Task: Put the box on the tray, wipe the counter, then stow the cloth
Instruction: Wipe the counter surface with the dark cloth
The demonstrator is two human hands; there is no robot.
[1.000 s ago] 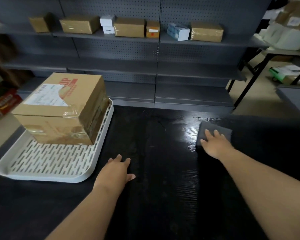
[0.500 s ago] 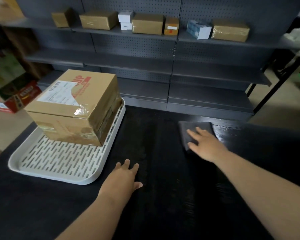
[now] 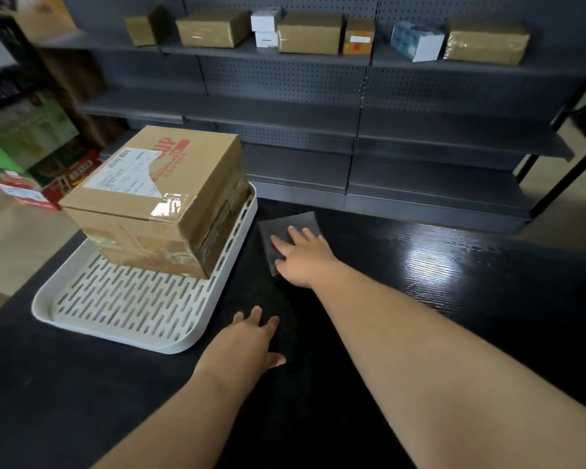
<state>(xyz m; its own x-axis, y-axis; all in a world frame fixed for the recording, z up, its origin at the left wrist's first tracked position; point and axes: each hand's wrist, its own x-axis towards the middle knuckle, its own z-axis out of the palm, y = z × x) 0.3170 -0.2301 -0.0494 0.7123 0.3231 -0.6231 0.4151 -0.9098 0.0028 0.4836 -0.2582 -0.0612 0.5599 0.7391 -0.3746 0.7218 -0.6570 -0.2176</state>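
Box (image 3: 156,201) on tray (image 3: 122,309); right hand (image 3: 305,257) flat on cloth (image 3: 286,231).

the box (image 3: 156,204) sits on the far part of the tray (image 3: 126,306), the cloth (image 3: 286,231) just right of the tray, shelves (image 3: 352,116) behind it.

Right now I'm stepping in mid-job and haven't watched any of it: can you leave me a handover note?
Right hand: flat, open, pressing the grey cloth on the counter, beside the tray.
Left hand: open, palm down on the counter, holding nothing.
Box: on the tray, at its far end.
Done: box placed.
Left: finish wiping, then stow the cloth.
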